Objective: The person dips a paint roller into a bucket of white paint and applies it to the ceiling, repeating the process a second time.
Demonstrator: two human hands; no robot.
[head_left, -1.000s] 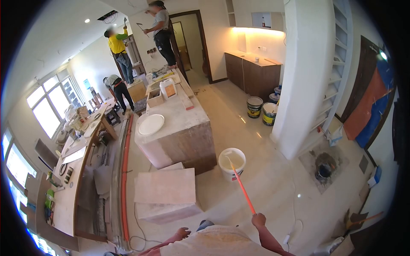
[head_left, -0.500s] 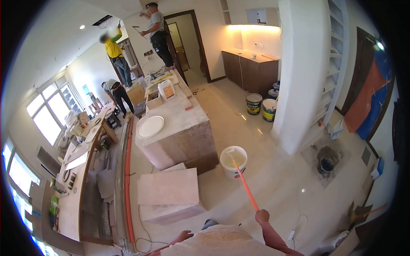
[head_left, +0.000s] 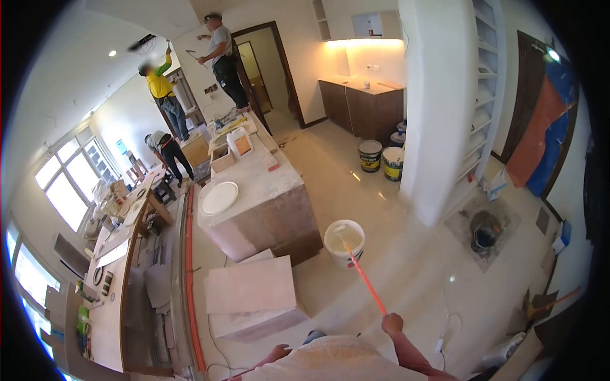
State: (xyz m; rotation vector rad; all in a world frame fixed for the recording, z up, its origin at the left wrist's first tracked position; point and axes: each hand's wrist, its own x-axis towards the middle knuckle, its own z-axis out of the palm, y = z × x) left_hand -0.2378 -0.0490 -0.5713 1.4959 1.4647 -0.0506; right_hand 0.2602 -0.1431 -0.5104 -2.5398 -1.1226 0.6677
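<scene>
Head view, right hand (head_left: 392, 324): my fingers are wrapped around the near end of the orange pole (head_left: 366, 282).
Left hand (head_left: 277, 351): low by my shirt, fingers loosely curled, holding nothing.
Pole tip: sits inside the white bucket (head_left: 344, 242) on the floor.
Bucket: just beside the covered island (head_left: 254, 197).
Beyond: two paint pails (head_left: 381, 157) near the pillar.

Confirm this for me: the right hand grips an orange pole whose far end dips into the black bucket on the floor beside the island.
Not quite. In the head view the right hand does grip the orange pole, and its far end does dip into a bucket beside the island, but that bucket is white, not black.
</scene>
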